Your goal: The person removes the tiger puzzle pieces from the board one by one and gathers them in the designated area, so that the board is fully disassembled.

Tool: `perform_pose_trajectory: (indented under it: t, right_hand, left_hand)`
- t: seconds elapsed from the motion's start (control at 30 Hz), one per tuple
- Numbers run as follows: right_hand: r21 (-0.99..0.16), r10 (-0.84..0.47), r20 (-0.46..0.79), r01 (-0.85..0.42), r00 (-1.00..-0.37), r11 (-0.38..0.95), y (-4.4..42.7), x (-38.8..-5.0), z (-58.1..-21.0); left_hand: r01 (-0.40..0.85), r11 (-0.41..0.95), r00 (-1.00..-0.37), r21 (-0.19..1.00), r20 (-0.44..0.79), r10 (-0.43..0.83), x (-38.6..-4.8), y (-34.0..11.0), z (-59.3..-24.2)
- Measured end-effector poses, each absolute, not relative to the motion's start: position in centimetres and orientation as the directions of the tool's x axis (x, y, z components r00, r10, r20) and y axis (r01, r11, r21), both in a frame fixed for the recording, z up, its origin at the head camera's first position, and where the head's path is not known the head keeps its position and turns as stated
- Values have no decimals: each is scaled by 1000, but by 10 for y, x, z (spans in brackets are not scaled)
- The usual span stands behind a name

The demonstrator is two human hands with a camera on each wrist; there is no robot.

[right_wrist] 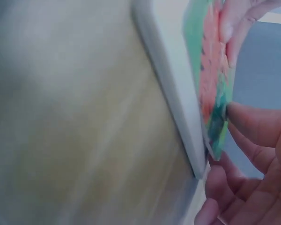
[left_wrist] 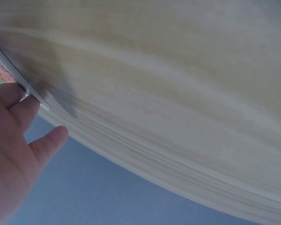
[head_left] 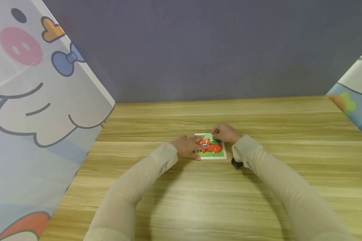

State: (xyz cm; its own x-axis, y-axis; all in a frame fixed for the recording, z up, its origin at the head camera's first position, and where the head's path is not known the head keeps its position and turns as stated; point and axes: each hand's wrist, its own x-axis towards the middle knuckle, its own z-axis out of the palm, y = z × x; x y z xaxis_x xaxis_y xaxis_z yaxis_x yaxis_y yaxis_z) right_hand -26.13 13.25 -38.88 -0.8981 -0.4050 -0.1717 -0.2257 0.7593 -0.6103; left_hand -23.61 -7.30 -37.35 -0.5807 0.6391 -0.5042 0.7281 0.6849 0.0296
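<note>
A square picture puzzle [head_left: 218, 154] with a white frame lies on the table, showing an orange striped tiger on green. My left hand [head_left: 187, 146] rests on its left side with the fingers spread over the tiger; in the left wrist view that hand [left_wrist: 14, 136] lies at the frame's edge. At the far right corner, my right hand [head_left: 226, 133] pinches a green puzzle piece [right_wrist: 218, 133] between thumb and fingers. That piece is tilted up slightly from the white frame [right_wrist: 171, 89]. The fingers hide part of the picture.
The wooden table [head_left: 181, 201] stretches around the puzzle. A dark grey panel [head_left: 211, 50] rises behind it, and a cartoon-printed wall [head_left: 48, 110] stands at the left. Beneath my right wrist is a small black object [head_left: 236, 163].
</note>
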Motion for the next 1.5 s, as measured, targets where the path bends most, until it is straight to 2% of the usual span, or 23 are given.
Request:
perform_pose_trajectory:
  t: [0.17, 0.5, 0.83, 1.17, 1.5]
  right_hand:
    - [-607, -432, -198, -236, -880, 759, 137, -264, -385]
    - [-698, -383, -314, -62, -869, 713, 149, -268, -384]
    - [-812, -371, -313, 44, -874, 582, 156, -267, -389]
    - [-832, -297, -383, 187, -875, 522, 157, -260, -390]
    - [-858, -300, -321, 142, -898, 493, 158, -253, -391]
  left_hand:
    - [733, 679, -578, 27, -501, 644, -237, -72, -375]
    - [738, 675, -575, 5, -520, 632, -236, -72, -373]
    - [758, 651, -577, -45, -512, 637, -238, -70, -376]
    - [753, 657, -577, -39, -519, 631, -238, -70, -375]
    - [741, 671, -581, -23, -524, 623, -238, -70, -374]
